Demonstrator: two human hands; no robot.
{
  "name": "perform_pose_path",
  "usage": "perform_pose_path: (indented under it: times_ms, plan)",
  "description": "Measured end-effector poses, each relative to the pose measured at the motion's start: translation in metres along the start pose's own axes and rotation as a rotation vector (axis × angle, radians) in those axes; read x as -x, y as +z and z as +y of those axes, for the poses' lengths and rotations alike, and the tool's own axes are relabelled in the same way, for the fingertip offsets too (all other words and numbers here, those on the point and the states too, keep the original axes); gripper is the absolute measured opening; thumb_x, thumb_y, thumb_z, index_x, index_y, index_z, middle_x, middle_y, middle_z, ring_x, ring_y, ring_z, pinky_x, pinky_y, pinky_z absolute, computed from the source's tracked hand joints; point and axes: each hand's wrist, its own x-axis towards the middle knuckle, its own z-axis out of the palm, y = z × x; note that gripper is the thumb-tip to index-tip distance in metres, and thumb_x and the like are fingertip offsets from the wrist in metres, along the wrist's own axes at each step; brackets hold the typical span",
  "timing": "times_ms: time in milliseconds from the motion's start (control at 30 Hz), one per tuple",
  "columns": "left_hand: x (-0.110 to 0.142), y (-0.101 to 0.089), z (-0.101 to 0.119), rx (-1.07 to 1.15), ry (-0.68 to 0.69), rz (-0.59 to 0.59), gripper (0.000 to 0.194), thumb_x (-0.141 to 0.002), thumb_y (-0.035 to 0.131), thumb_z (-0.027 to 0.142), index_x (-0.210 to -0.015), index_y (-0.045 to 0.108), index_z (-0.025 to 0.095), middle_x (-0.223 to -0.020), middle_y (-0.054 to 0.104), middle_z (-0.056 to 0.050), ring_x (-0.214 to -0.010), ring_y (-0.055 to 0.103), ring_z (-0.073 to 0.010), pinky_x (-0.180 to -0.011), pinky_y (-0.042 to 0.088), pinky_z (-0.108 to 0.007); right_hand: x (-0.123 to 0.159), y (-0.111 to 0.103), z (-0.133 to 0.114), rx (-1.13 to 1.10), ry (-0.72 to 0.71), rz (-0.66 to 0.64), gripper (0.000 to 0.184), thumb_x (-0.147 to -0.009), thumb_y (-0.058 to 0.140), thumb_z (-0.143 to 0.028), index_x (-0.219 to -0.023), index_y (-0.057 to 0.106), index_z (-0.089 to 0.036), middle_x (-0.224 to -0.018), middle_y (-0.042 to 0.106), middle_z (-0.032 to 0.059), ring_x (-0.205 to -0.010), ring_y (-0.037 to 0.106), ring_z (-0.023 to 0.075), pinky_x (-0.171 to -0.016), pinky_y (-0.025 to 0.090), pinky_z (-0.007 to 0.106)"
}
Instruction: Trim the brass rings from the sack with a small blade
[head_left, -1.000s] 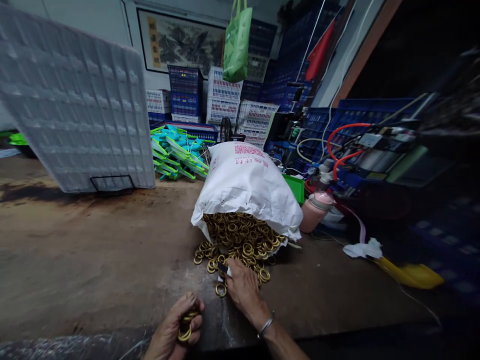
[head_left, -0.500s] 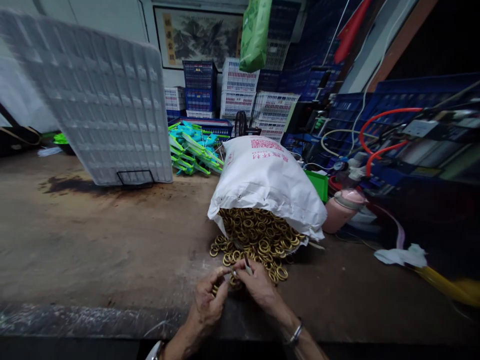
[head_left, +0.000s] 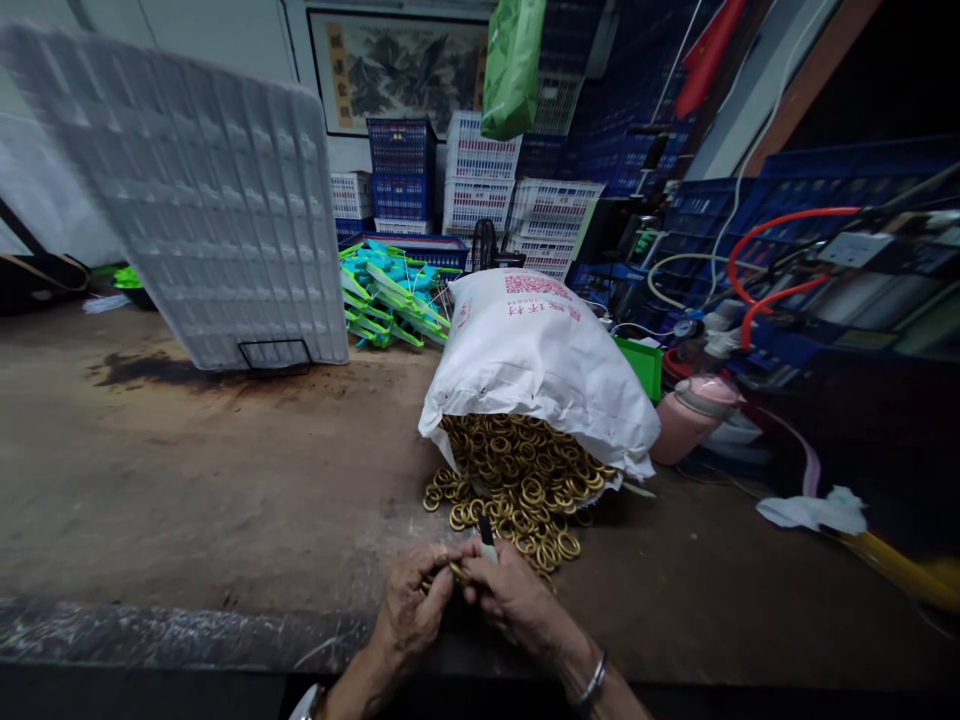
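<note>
A white woven sack (head_left: 536,345) with red print lies on its side, and a heap of brass-coloured rings (head_left: 525,490) spills from its mouth onto the table. In front of the heap my left hand (head_left: 411,600) is closed around a few of these rings (head_left: 428,581). My right hand (head_left: 517,595) grips a small knife-like tool (head_left: 486,535) with a pale handle and a dark end pointing up and away. The fingertips of both hands meet at a ring (head_left: 457,570); exactly how it is pinched is partly hidden by the fingers.
A ribbed translucent panel (head_left: 217,220) stands upright at the left in a black wire stand (head_left: 274,354). Green and blue plastic pieces (head_left: 394,295) are piled behind the sack. To its right are a pink bottle (head_left: 694,415), orange tubing (head_left: 780,222) and a crumpled white cloth (head_left: 814,510).
My right hand has turned and come slightly lower, with the tool's dark end now more visible. A ring now shows between both hands' fingertips. The view has shifted slightly.
</note>
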Motion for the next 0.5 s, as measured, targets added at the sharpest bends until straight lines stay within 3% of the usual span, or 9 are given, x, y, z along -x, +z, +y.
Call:
perform_pose_path:
  times_ms: [100, 200, 300, 500]
  plan:
    - [0.0, -0.002, 0.0, -0.005, -0.027, 0.0, 0.013, -0.072, 0.059, 0.024, -0.072, 0.072, 0.022, -0.063, 0.063, -0.003, -0.06, 0.052, -0.0171, -0.062, 0.04, -0.025, -0.001, 0.001, 0.003, 0.103, -0.104, 0.108, 0.028, -0.076, 0.043, -0.044, -0.084, 0.05, -0.018, -0.05, 0.047, -0.0084, -0.034, 0.026, 0.0036, -0.036, 0.019, 0.017]
    - [0.002, -0.002, 0.003, -0.02, -0.017, -0.019, 0.015, -0.073, 0.058, 0.025, -0.066, 0.071, 0.021, -0.064, 0.064, -0.003, -0.064, 0.053, -0.0179, -0.066, 0.04, -0.025, -0.001, 0.002, 0.002, 0.299, -0.253, 0.185, 0.029, -0.077, 0.046, -0.045, -0.074, 0.051, -0.017, -0.053, 0.048, -0.0054, -0.048, 0.039, 0.007, -0.048, 0.031, 0.019]
    - [0.004, 0.001, 0.007, -0.024, -0.034, -0.03, 0.017, -0.075, 0.055, 0.027, -0.068, 0.068, 0.019, -0.065, 0.063, -0.003, -0.064, 0.053, -0.0164, -0.063, 0.04, -0.024, -0.001, 0.002, 0.0, 0.368, -0.286, 0.202, 0.026, -0.076, 0.047, -0.042, -0.067, 0.048, -0.018, -0.056, 0.044, -0.0052, -0.055, 0.041, 0.0091, -0.054, 0.034, 0.021]
    - [0.011, 0.006, 0.006, 0.218, -0.328, -0.061, 0.03, -0.075, 0.052, 0.044, -0.061, 0.051, 0.018, -0.039, 0.038, 0.008, -0.032, 0.031, -0.0057, -0.034, 0.027, -0.017, -0.004, 0.006, 0.003, 0.447, -0.312, 0.257, 0.024, -0.076, 0.045, -0.038, -0.065, 0.048, -0.018, -0.057, 0.04, -0.0054, -0.057, 0.037, 0.0096, -0.054, 0.032, 0.021]
